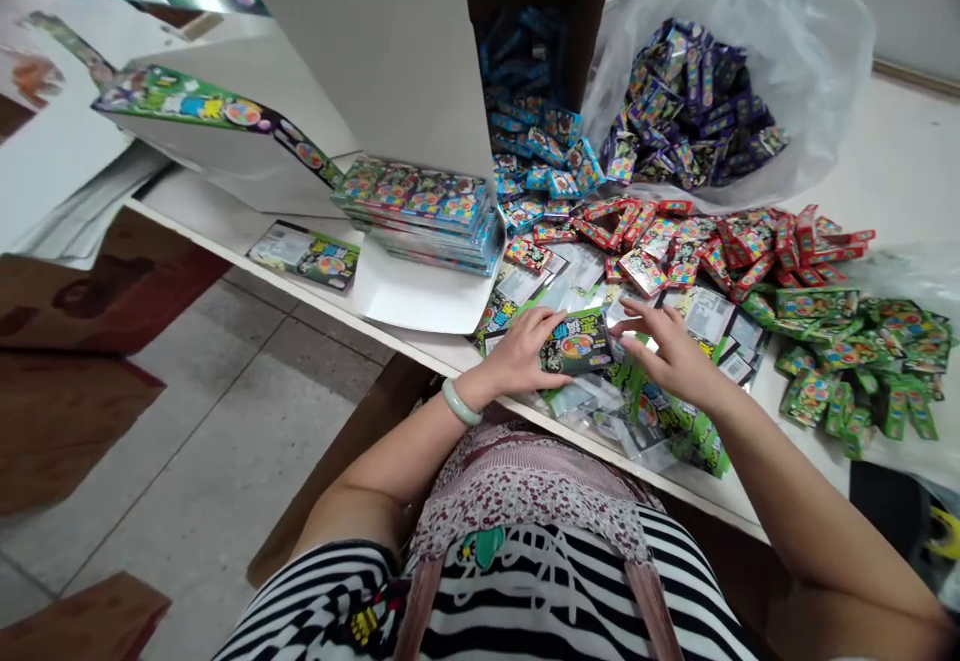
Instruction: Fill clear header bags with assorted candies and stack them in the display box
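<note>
My left hand (525, 351) is closed around the left end of a flat printed packet (576, 343), black and green with a bright round picture. It is held just above the table's front edge. My right hand (667, 346) is at the packet's right end, its fingers apart and slightly bent. Whether its fingertips touch the packet's edge is hard to tell. Beneath both hands lie several flat clear-and-green printed bags (667, 416), overlapping one another. Small red boxes (652, 246) are heaped just beyond my hands.
A white display carton (420, 301) holds stacked packets (420, 201); a single packet (306, 254) lies left of it. Blue boxes (547, 151) spill from a brown carton. A clear bag (817, 61) holds purple boxes (690, 111). Green boxes (847, 341) lie right. Brown cartons (67, 421) stand on the floor.
</note>
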`<state>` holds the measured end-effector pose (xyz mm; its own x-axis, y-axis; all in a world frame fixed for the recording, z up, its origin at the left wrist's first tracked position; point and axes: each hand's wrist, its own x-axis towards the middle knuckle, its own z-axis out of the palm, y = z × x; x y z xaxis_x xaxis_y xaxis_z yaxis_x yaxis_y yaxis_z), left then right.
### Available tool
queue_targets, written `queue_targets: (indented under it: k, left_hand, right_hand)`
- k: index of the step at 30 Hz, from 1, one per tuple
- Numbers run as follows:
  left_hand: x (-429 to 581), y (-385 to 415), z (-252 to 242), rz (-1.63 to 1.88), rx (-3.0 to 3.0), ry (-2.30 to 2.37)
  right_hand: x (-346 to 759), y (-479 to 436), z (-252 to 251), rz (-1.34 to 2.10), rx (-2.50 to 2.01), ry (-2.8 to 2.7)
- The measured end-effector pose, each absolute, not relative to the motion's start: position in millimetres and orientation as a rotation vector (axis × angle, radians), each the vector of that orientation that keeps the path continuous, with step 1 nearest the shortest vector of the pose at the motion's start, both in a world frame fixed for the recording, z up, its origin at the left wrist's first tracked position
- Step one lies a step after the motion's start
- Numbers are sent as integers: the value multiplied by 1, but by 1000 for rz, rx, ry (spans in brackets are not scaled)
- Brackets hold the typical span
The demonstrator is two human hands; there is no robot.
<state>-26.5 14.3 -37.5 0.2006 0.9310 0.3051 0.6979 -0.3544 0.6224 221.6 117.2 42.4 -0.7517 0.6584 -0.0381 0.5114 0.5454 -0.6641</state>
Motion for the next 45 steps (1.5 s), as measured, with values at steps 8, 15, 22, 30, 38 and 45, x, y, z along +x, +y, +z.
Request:
queue_targets:
  k: [8, 15, 22, 30, 38, 45]
  left_hand:
    - [-21, 10, -35, 846, 2129, 1520]
    - [-8, 7, -29, 817, 2143, 1463]
    - [-25, 1, -11, 946, 2065, 1472]
    - [-31, -4, -2, 1152, 1914, 1475]
    - [-51, -6, -7, 1186, 1831, 1486]
    - [-52, -3, -12, 1207, 1831, 1463]
  right_hand:
    - [229, 110, 33, 982, -1049, -2467]
    - [234, 94, 21, 1050, -1122, -2400]
    - [220, 152, 43, 1007, -1061, -2074]
    - [64, 295, 40, 475, -1291, -2357]
    - [49, 324, 40, 854, -1502, -2087]
    - [150, 242, 45, 1696, -1079, -1602]
